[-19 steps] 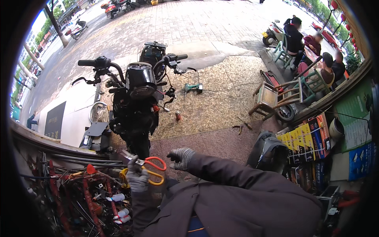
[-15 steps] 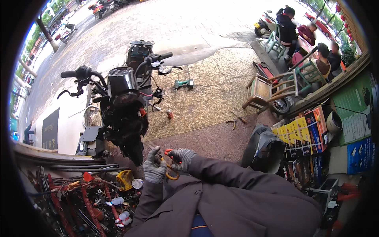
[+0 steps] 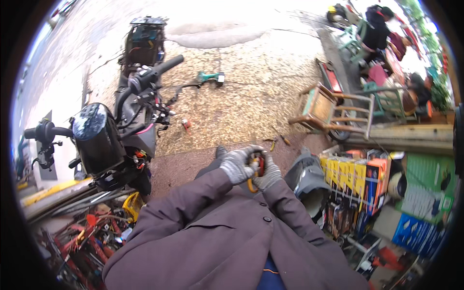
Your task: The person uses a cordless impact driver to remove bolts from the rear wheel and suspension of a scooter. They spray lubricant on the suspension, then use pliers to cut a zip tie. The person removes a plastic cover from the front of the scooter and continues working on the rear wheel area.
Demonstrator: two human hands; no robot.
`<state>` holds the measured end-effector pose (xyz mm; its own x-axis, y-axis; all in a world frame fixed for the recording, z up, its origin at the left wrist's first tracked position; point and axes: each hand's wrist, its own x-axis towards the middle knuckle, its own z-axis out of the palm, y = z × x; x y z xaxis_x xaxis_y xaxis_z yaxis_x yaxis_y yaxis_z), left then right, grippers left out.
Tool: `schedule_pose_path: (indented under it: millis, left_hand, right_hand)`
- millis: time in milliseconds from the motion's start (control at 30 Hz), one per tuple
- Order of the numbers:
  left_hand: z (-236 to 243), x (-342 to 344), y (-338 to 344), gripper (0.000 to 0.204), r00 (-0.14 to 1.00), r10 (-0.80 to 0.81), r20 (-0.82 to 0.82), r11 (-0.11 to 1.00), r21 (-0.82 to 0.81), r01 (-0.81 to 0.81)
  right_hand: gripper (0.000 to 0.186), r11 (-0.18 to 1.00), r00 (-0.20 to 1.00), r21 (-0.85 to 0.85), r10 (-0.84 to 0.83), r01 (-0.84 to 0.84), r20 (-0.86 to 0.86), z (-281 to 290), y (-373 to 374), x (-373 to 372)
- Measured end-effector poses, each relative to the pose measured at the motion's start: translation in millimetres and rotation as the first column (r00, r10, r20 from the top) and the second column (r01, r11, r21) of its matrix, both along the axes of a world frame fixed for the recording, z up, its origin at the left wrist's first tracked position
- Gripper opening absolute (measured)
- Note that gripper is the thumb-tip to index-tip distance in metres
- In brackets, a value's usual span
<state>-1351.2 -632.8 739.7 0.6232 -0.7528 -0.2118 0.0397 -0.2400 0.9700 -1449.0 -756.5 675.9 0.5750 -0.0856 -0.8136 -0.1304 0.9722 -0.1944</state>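
My left hand (image 3: 236, 165) and my right hand (image 3: 267, 175), both in grey gloves, are together at chest height. Their fingers close around a scissor-like tool (image 3: 257, 170) with red and yellow-orange loop handles; a yellow loop hangs below the fingers, and the blade is mostly hidden. Left of my hands stands a black stripped-down scooter (image 3: 99, 142) with handlebars and exposed wires. Beyond the hands, pliers (image 3: 272, 145) and a screwdriver (image 3: 282, 137) lie on the ground near a small red can (image 3: 186, 124).
A green drill (image 3: 211, 78) lies on the paving. A wooden chair (image 3: 316, 106), grey plastic bin-like part (image 3: 307, 186) and stacked boxes (image 3: 353, 179) line the right. Several people (image 3: 374, 29) sit at upper right. Tangled tools and parts (image 3: 82, 241) fill the lower left.
My hands have moved rightward and up, coming together on the tool, whose blade has dropped out of sight. The view has turned, shifting the scooter left and lower in the picture.
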Motion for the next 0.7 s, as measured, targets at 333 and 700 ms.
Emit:
schedule_pose_path:
  millis: [333,700]
  left_hand:
    - [-46,171,-61,0.040,0.929,0.283,-0.240,0.939,0.268,-0.217]
    - [-70,341,-148,0.033,0.521,0.826,-0.217,0.564,0.309,-0.765]
  right_hand:
    - [0.024,0.547,0.805,-0.640,0.558,-0.540,-0.202,-67,-113,173]
    - [0.062,-0.645,0.032,-0.612,0.676,-0.457,-0.737,-68,-224,526]
